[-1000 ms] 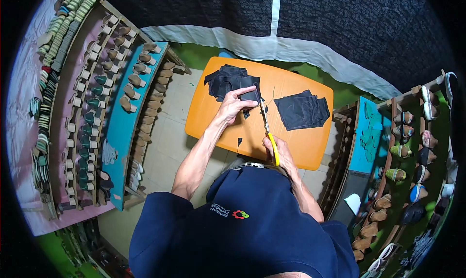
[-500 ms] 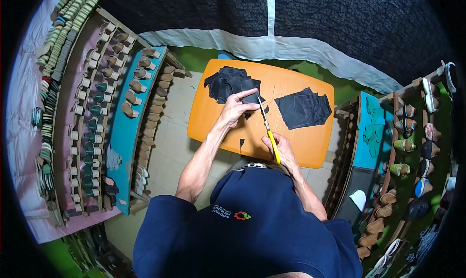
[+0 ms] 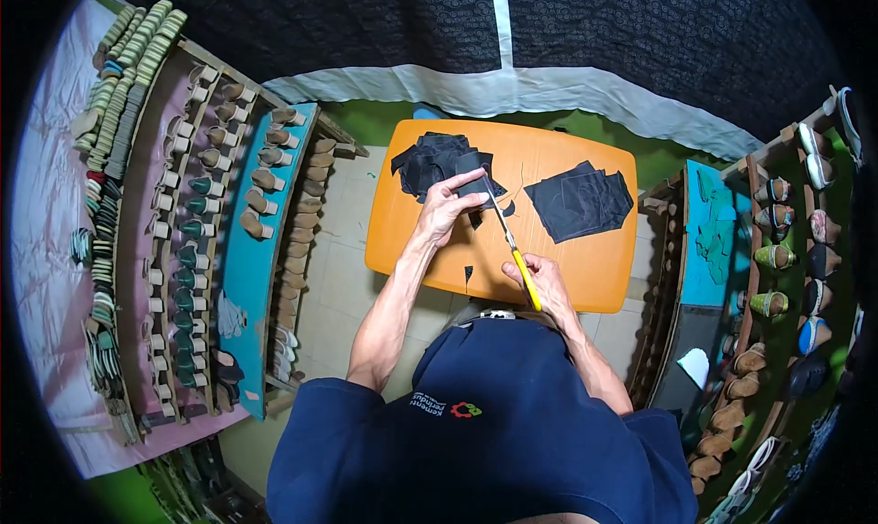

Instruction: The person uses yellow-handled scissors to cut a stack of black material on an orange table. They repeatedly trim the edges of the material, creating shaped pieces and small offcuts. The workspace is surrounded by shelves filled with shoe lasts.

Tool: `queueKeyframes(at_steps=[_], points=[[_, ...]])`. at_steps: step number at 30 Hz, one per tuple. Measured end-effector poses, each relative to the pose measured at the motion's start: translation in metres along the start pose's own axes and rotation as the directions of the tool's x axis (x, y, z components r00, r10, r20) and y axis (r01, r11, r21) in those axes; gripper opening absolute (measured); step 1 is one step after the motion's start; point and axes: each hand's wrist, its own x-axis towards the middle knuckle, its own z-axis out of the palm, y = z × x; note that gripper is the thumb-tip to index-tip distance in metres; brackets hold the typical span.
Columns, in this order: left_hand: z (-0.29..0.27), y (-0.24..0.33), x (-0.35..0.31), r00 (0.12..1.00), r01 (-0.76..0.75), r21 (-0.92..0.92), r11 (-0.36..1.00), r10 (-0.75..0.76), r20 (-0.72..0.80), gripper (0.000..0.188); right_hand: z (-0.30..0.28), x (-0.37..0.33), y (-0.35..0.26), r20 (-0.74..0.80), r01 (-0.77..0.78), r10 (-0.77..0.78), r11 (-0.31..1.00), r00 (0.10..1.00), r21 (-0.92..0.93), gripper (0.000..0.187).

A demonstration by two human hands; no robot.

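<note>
My left hand [image 3: 443, 211] pinches a small black cloth piece [image 3: 473, 185] between thumb and fingers, at the near edge of a loose heap of black cloth pieces [image 3: 428, 156]. In my right hand [image 3: 546, 284] is a pair of scissors [image 3: 526, 278] with yellow handles. Their blades point away from me and reach the right edge of the pinched piece, close to my left fingertips. Whether the blades are parted is too small to tell. A flatter stack of black cloth [image 3: 581, 202] lies to the right.
The orange table [image 3: 422, 266] also bears a small black scrap [image 3: 468, 272] near its front edge. Racks of shoe forms [image 3: 187, 277] stand at left, and shelves of shoes [image 3: 773, 254] at right. A dark patterned curtain [image 3: 622, 58] hangs behind.
The whole view has shifted slightly. Both hands keep nearly the same places over the table, with the scissors still at the edge of the cloth piece.
</note>
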Motion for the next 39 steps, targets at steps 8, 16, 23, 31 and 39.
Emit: queueKeyframes(at_steps=[8,16,23,31,39], points=[[0.006,-0.005,-0.005,0.997,-0.017,0.047,0.999,0.014,0.072,0.067,0.002,0.010,0.004,0.001,0.015,-0.015,0.998,1.000,-0.062,0.061],[0.006,-0.011,-0.006,0.997,-0.053,0.016,0.998,0.052,0.061,0.065,-0.001,0.009,0.004,-0.003,0.007,-0.007,1.000,1.000,-0.010,0.058],[-0.012,-0.004,0.001,0.998,0.024,-0.036,0.999,-0.022,0.058,0.055,-0.013,0.000,-0.006,0.064,0.006,-0.005,1.000,0.998,-0.021,0.055],[-0.026,0.029,0.010,0.936,0.203,0.256,0.945,-0.264,0.233,0.059,-0.027,-0.005,0.000,0.144,-0.046,0.058,0.995,0.988,-0.085,0.054],[-0.026,0.025,0.014,0.917,0.132,0.406,0.905,-0.266,0.297,0.061,-0.030,-0.006,0.005,0.225,-0.100,0.097,0.995,0.969,-0.001,0.054]])
